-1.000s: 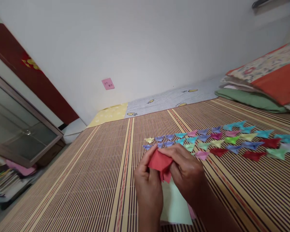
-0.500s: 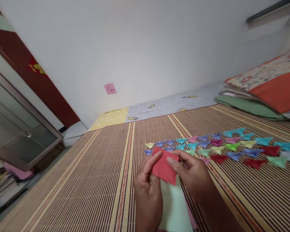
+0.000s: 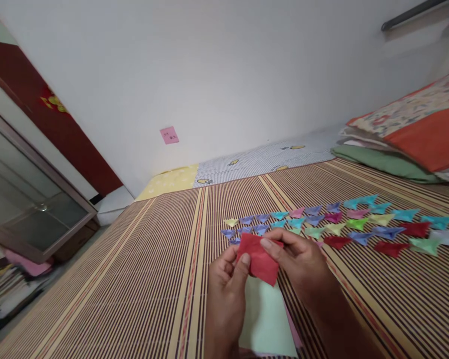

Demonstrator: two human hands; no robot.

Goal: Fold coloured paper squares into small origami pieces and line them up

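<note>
A small red paper (image 3: pixel 260 259), roughly square, is held up between both hands. My left hand (image 3: pixel 230 279) pinches its left side, the thumb lying on the near face. At the paper's upper right, my right hand (image 3: pixel 295 257) grips with thumb in front and fingers behind. Below the hands lies a pale green sheet (image 3: pixel 267 319), with a pink edge showing under its right side. Beyond and to the right, several small folded paper pieces stand in rows, among them a dark red one (image 3: pixel 391 248) and a yellow one (image 3: pixel 231 223).
A striped mat (image 3: pixel 153 279) covers the bed. Folded bedding (image 3: pixel 419 134) is piled at the right by the wall. A pink note (image 3: pixel 169 135) is stuck on the wall. Glass-fronted furniture (image 3: pixel 33 199) and stacked books (image 3: pixel 3 286) stand at the left.
My left thumb has moved from the paper's top edge down to its lower left part. The red paper has shifted slightly right. My right hand still grips it.
</note>
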